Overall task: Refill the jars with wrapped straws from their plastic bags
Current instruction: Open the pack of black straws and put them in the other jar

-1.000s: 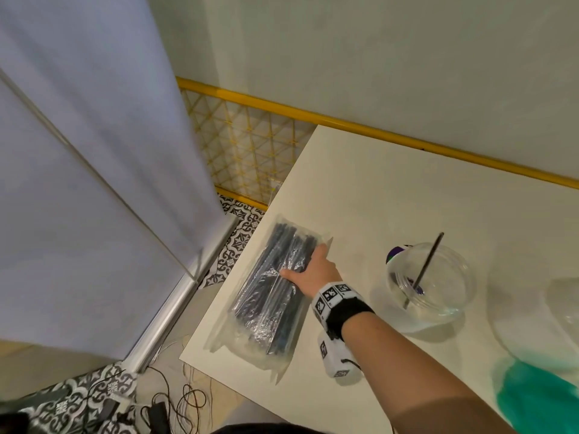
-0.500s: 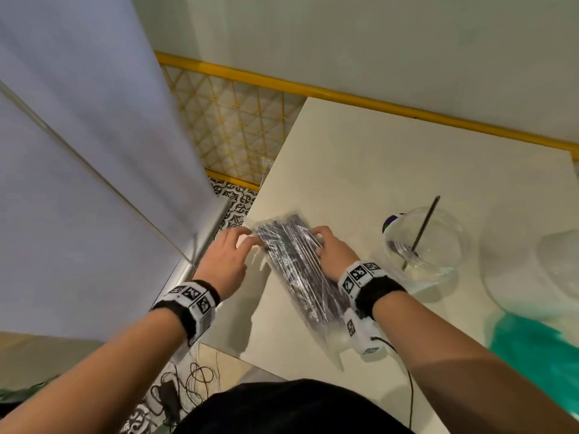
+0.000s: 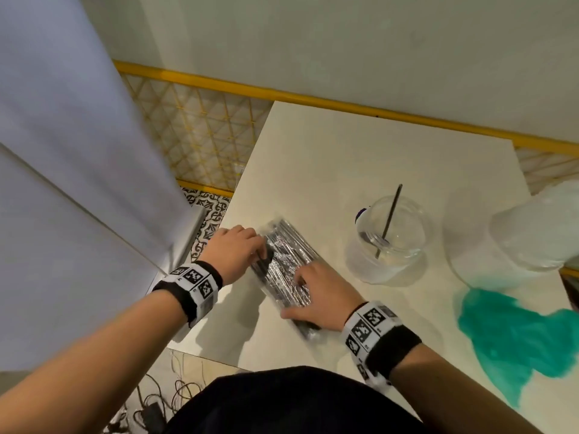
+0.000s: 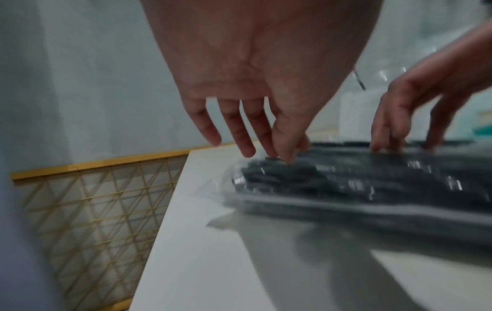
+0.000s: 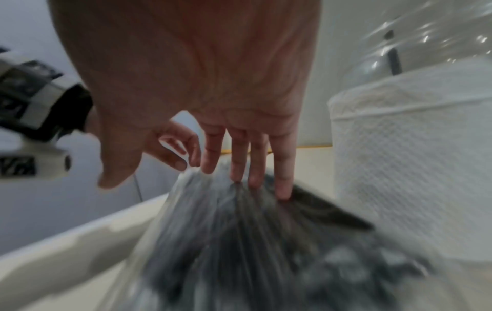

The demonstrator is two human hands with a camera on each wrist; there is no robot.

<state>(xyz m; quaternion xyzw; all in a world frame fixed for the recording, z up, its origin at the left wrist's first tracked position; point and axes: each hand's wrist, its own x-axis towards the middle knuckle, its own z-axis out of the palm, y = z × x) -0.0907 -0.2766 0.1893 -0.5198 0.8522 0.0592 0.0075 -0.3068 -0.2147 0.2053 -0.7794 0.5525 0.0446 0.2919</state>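
A clear plastic bag of black wrapped straws [image 3: 282, 261] [image 4: 372, 189] [image 5: 239, 242] lies slanted on the white table [image 3: 344, 158], near its front left corner. My left hand [image 3: 253, 249] [image 4: 282, 155] pinches the bag's far end between thumb and forefinger, the other fingers straight. My right hand [image 3: 297, 292] [image 5: 239, 178] presses straight fingers on top of the bag's nearer half, thumb spread off to the side. To the right stands a glass jar [image 3: 404, 255] [image 5: 412, 157] with a white textured sleeve and a single black straw [image 3: 390, 220] inside.
A larger clear container [image 3: 488, 245] stands at the table's right edge, blurred. A green cloth [image 3: 517, 333] lies at the front right. A yellow mesh rail [image 3: 200, 126] runs behind and left of the table. Cables [image 3: 150, 411] lie on the floor below.
My left hand came in and took the bag's far end. The bag turned and slid toward the table's front. My right hand moved down onto its nearer half.
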